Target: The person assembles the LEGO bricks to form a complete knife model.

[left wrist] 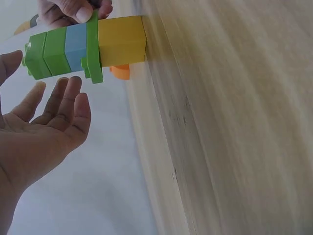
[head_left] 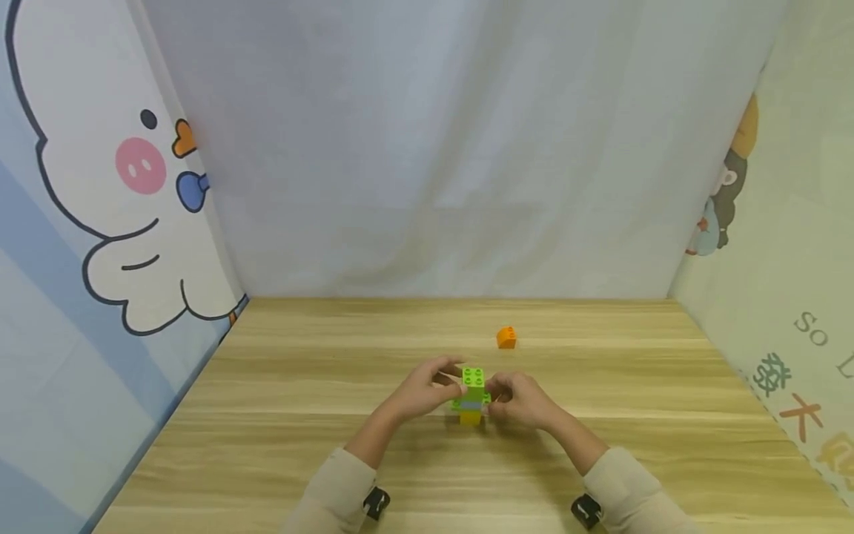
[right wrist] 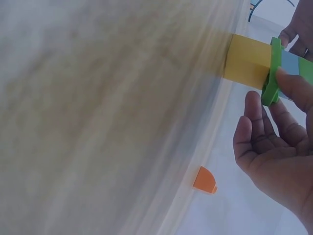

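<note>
A stack of toy building bricks (head_left: 473, 386) stands upright on the table between both hands. At its base is a yellow block (left wrist: 123, 41). Above that lies a wider green plate (left wrist: 93, 51), its ends jutting out, then a light blue brick (left wrist: 76, 46) and two green bricks (left wrist: 46, 55) on top. My right hand (head_left: 523, 400) pinches one jutting end of the green plate between thumb and finger. On the stack's other side, my left hand (head_left: 423, 389) has its thumb and fingers spread loosely around the upper bricks, apparently without gripping them.
An orange brick (head_left: 506, 338) with a curved side lies on the wooden table (head_left: 300, 386), behind the stack and slightly right. A pale curtain (head_left: 427, 148) hangs along the table's back edge. Printed cloths line the left and right sides.
</note>
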Demonstrator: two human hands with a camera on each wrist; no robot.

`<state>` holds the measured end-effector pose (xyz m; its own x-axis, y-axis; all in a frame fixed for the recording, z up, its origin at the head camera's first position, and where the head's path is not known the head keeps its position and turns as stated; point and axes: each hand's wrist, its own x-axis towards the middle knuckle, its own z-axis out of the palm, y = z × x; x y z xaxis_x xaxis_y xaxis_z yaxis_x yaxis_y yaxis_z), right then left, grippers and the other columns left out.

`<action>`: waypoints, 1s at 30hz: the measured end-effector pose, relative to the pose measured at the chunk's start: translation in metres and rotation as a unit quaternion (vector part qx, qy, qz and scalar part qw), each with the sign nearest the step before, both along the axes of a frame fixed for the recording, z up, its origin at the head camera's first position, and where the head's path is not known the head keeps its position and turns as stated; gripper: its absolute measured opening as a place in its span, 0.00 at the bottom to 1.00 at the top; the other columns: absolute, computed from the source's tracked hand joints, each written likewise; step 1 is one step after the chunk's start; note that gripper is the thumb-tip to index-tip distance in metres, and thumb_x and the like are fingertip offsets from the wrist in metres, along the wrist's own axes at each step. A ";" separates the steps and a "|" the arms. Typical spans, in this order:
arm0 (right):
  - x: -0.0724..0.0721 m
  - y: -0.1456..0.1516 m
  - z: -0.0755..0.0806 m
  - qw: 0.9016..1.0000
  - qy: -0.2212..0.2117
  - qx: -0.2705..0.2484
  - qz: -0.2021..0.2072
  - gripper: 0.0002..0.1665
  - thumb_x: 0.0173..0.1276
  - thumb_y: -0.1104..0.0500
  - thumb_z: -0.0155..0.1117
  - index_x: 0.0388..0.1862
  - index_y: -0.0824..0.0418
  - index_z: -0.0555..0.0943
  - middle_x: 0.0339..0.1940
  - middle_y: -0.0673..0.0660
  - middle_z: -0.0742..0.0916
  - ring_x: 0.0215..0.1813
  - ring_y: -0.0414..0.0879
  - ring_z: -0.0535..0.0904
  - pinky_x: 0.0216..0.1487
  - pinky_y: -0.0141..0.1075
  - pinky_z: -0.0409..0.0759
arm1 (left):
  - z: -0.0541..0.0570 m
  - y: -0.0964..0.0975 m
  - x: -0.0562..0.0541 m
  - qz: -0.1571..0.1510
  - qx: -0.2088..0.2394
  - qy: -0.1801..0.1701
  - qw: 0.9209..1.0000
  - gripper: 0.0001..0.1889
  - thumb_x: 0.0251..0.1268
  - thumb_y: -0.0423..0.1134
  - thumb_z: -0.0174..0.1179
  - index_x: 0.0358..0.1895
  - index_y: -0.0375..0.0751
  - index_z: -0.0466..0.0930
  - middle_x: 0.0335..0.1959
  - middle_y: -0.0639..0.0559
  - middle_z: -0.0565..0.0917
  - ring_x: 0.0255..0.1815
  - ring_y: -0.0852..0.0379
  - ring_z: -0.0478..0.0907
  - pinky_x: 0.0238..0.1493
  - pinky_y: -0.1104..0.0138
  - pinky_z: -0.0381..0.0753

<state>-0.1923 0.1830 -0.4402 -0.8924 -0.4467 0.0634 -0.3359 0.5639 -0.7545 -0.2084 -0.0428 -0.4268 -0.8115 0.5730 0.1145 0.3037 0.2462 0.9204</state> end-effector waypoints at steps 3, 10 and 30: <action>-0.001 0.000 0.000 1.000 0.000 -0.004 -0.002 0.16 0.56 0.65 0.69 0.43 0.70 0.79 0.33 0.54 0.83 0.33 0.45 0.77 0.33 0.36 0.77 | -0.004 -0.003 -0.002 0.006 0.005 -0.011 1.000 0.24 0.62 0.38 0.57 0.63 0.42 0.69 0.54 0.40 0.74 0.49 0.47 0.73 0.44 0.57 0.76; -0.003 0.001 -0.002 1.000 0.004 -0.001 -0.003 0.17 0.54 0.65 0.69 0.42 0.70 0.79 0.32 0.53 0.82 0.33 0.45 0.76 0.33 0.36 0.77 | -0.016 -0.008 -0.010 -0.016 0.005 -0.044 0.999 0.22 0.59 0.29 0.58 0.58 0.30 0.71 0.52 0.36 0.75 0.48 0.42 0.75 0.45 0.57 0.77; -0.005 0.002 -0.005 1.000 0.003 -0.009 0.012 0.17 0.56 0.65 0.69 0.43 0.70 0.79 0.34 0.55 0.83 0.34 0.46 0.78 0.36 0.37 0.78 | -0.029 -0.001 -0.016 -0.013 -0.029 -0.083 0.996 0.18 0.53 0.27 0.63 0.50 0.30 0.77 0.34 0.48 0.79 0.33 0.55 0.74 0.30 0.64 0.75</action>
<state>-0.1973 0.1852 -0.4447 -0.8808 -0.4671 0.0770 -0.3537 0.5413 -0.7628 -0.2243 -0.0434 -0.4558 -0.8011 0.5961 -0.0538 0.1558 0.2945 0.9429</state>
